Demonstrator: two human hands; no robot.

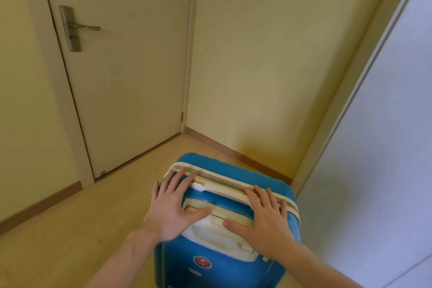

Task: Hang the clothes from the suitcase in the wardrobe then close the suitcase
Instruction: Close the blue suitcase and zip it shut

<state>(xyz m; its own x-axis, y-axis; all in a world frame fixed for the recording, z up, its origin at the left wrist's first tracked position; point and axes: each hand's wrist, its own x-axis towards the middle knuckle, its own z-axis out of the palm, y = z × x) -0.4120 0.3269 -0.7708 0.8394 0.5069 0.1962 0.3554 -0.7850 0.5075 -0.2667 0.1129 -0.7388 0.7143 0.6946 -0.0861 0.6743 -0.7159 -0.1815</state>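
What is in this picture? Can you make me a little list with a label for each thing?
suitcase: blue suitcase with cream trim, standing upright on the floor, shut
left hand: left hand flat on the suitcase top, fingers straight and spread
right hand: right hand flat on the suitcase top, fingers straight
door: cream door, closed, with a metal lever handle
floor: light wood floor
right side: pale white panel, possibly a wardrobe door; cannot tell
clothes: none in view
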